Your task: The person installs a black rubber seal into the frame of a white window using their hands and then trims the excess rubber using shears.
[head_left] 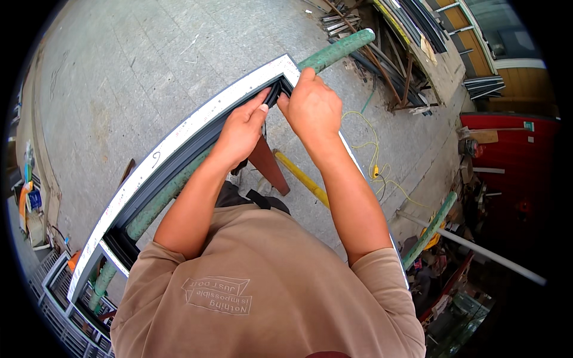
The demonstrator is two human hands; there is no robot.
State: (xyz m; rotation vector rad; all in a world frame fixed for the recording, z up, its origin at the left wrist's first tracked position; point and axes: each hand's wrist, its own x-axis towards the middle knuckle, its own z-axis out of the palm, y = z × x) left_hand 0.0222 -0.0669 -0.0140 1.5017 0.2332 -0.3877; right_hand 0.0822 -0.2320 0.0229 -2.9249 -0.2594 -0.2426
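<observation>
A long window frame [156, 156], white-faced with dark inner edges, spans the view and comes to a corner at the top middle. Inside that corner sits a bunched black rubber strip [274, 93]. My left hand [242, 126] has its thumb and fingertips closed together at the strip, against the frame's inner edge. Curled over the corner's right side is my right hand [314, 106], its thumb on the inner edge beside the strip and its fingers partly hidden. Both hands work close together, a small gap apart.
Green pipes [337, 51] pass beneath the frame as supports. A yellow bar [301, 177] and a brown-red plank [268, 167] lie below the opening. A yellow cable [376, 149] curls over the grey floor. Metal profiles [412, 24] are stacked at the upper right.
</observation>
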